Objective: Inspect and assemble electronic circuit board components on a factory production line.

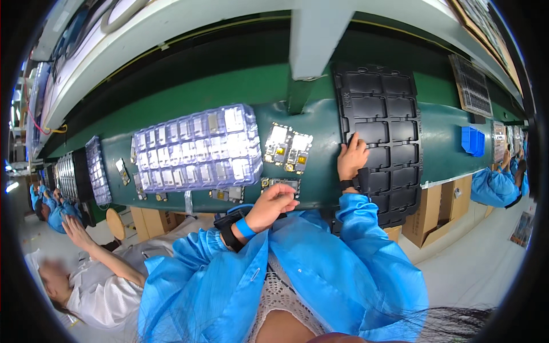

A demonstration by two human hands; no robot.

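My right hand (353, 158) rests on the left edge of a black plastic tray (374, 132) with rows of rectangular pockets; its fingers are extended and touch the tray. Nearer the bench's front edge, my left hand (272, 207) has curled fingers with thumb and fingertips close together; whatever is between them, if anything, cannot be made out. Just beyond it lies a dark circuit board (280, 183). Farther back, between the trays, are circuit boards (288, 147) with silvery shields and yellow patches. To the left, a clear plastic blister tray (197, 147) holds several silvery parts.
The green bench (323, 143) runs across under a shelf with a grey post (320, 40). Small boards (227, 193) lie by the clear tray's front edge. At right are a blue bin (473, 141) and an open cardboard box (437, 208). A co-worker's hand (78, 233) is raised at left.
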